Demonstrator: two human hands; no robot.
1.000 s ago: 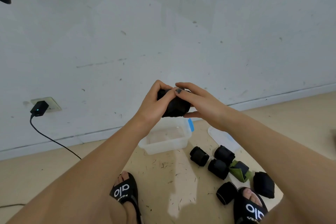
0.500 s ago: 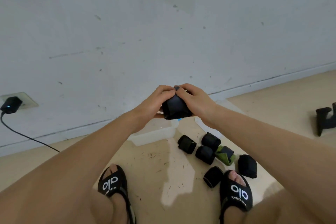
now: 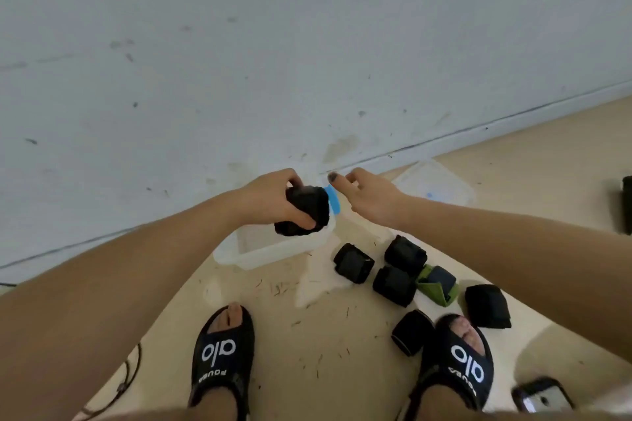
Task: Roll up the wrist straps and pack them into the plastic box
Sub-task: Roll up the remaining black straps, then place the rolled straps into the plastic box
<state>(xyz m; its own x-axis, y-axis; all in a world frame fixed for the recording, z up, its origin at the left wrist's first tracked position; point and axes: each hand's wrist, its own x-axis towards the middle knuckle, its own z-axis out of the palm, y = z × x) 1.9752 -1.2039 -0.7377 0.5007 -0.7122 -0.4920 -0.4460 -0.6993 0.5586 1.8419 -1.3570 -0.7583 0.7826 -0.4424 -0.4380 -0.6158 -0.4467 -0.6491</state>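
My left hand [image 3: 270, 198] grips a rolled black wrist strap [image 3: 306, 212] just above the clear plastic box [image 3: 273, 253], which stands on the floor by the wall and has a blue clip. My right hand [image 3: 371, 196] hovers to the right of the strap, fingers apart, holding nothing. Several rolled black straps lie on the floor to the right of the box, among them one [image 3: 354, 263] nearest it, one [image 3: 393, 285] beside a green-and-black strap [image 3: 436, 284], and one [image 3: 412, 331] against my right sandal.
The box's clear lid [image 3: 441, 183] lies by the wall behind my right forearm. My feet in black sandals [image 3: 222, 355] stand close below. A phone [image 3: 542, 398] lies at the bottom right, a cable [image 3: 126, 383] at the bottom left, and a dark object [image 3: 626, 205] at the right edge.
My right hand has let go of the rolled strap and moved to the right. My left hand has lowered the strap down over the box. The camera has tilted downward.
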